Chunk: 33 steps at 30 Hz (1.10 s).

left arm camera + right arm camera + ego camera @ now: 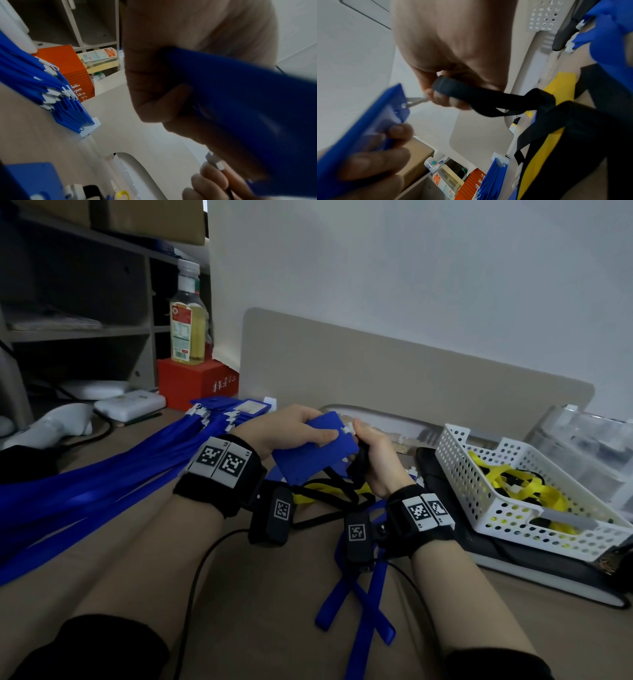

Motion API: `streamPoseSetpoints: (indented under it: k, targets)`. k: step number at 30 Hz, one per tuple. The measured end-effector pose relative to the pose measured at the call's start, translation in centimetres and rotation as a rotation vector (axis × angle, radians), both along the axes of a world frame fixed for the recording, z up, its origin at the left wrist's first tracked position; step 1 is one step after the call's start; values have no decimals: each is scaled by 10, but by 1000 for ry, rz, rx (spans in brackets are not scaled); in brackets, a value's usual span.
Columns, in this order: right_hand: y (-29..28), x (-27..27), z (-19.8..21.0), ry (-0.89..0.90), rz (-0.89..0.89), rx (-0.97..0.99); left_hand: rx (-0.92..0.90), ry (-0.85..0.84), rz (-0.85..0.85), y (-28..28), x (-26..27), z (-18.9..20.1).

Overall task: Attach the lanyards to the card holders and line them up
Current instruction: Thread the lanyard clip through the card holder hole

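My left hand [294, 426] grips a blue card holder [311, 448] above the desk, thumb on its top face. My right hand [373, 460] pinches the clip end of a black lanyard [481, 97] and holds its metal clip [414, 102] against the holder's slotted edge [403, 102]. The black strap hangs down from my right fist toward yellow and black lanyards [329, 491] lying on the desk. A fanned row of finished blue holders with blue lanyards [219, 414] lies at the left; the same row [51, 93] shows in the left wrist view.
A white perforated basket [507, 529] with yellow lanyards stands at the right on a dark pad. Loose blue lanyards [363, 604] lie on the desk between my forearms. A red box [195, 383] with a bottle [188, 316] on top stands at the back left, beside a beige divider [394, 371].
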State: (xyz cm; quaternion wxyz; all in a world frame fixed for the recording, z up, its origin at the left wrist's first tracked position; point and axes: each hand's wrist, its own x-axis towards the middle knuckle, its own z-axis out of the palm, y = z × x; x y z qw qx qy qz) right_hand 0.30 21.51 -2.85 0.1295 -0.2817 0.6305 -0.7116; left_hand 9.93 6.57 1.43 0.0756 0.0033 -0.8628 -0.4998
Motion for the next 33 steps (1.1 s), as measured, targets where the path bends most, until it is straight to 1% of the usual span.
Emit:
streamPoseSetpoints:
  k: [3,4,6,8,10,12,14,17,19,22,27,29,31,33]
  targets:
    - [-2,-9,-7,381,-215,156,-186,-13,100,-2,-5,-1]
    - [-3,-10,-7,460,-253,187,-227,-15,121,-2,-6,0]
    - [-3,-8,-5,547,-278,193,-259,-9,140,-3,-6,2]
    - [-3,-9,-4,566,-271,184,-317,7,154,-3,-5,5]
    - [-3,-10,-4,566,-256,204,-424,31,185,-3,-4,7]
    - [-3,-6,-1,612,-239,215,-533,63,227,-4,-5,7]
    - [-2,-4,1,657,-220,223,-581,94,260,-6,-7,6]
    - [-4,-4,1,744,-210,300,-669,107,289,-5,-9,4]
    - [-5,-3,0,821,-198,373,-729,88,263,-2,-9,4]
    - [-4,-2,1,840,-215,414,-740,81,210,0,-10,2]
    - [-8,-6,-1,671,-212,374,-817,149,255,2,-11,1]
    - [-10,-5,1,640,-222,386,-818,155,259,4,-12,0]
    - [-11,-2,2,685,-236,472,-773,153,263,3,-14,-2]
    - [-12,0,4,741,-257,550,-669,165,273,1,-16,-3]
